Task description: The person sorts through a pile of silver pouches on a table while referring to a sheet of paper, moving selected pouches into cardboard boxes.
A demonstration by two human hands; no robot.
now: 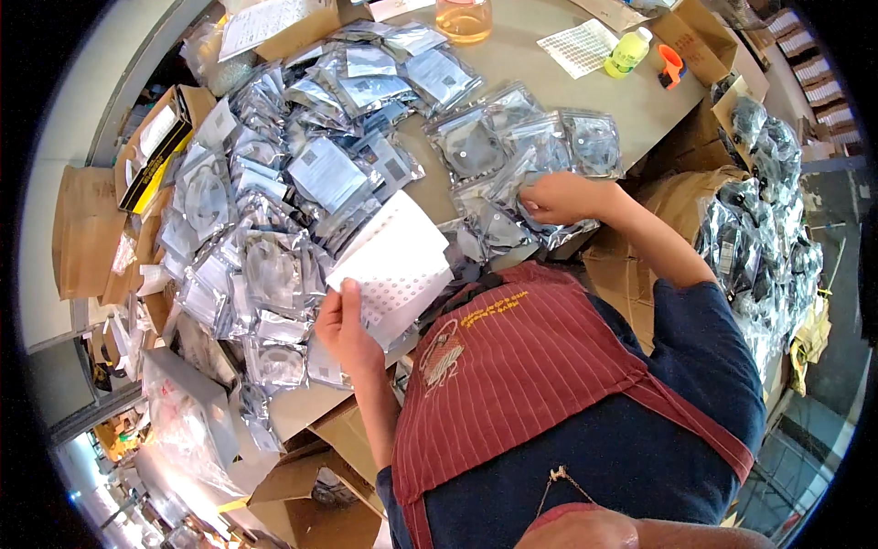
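My left hand (346, 328) pinches the lower left edge of a few white sheets of small round stickers (400, 274), fanned over the heap. My right hand (565, 199) is curled, fingertips down against clear plastic bags on the table's right side. Whatever its fingers pinch is hidden. Around it lie several flat zip bags with coiled cables (474, 146), some bearing a small round white dot; one such bag (595, 145) sits just beyond the hand. To the left spreads a large heap of silvery bags (274, 183), many with white labels (329, 172).
At the table's far side are a jar of amber liquid (464, 20), a sticker sheet (579, 48), a yellow-green bottle (628, 52) and an orange tape dispenser (672, 67). Cardboard boxes (89, 229) line the left edge. Black bagged items (759, 220) fill a carton at right.
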